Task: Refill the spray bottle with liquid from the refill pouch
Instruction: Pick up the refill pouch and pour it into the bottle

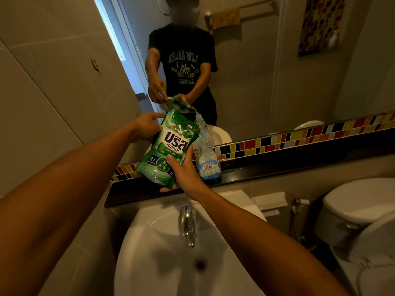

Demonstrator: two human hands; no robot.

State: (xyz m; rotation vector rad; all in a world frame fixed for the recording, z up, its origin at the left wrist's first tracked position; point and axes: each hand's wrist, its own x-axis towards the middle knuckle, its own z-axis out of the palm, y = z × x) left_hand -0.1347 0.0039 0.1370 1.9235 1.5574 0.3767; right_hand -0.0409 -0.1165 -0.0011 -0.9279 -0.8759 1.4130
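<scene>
A green refill pouch [168, 146] with white lettering is held up, tilted to the right, above the dark ledge [267, 169]. My left hand [145, 127] grips its upper left edge. My right hand [183, 171] holds its lower right corner from below. Right behind the pouch stands a clear spray bottle [208, 159] with a blue-and-white label on the ledge. The pouch's top right corner leans over the bottle's neck, which is partly hidden, so I cannot tell whether liquid is flowing.
A white sink [149, 253] with a chrome tap [188, 223] lies below the ledge. A mirror [256, 71] with a coloured tile strip fills the wall ahead. At the right are a toilet [352, 210] and a hose [297, 212].
</scene>
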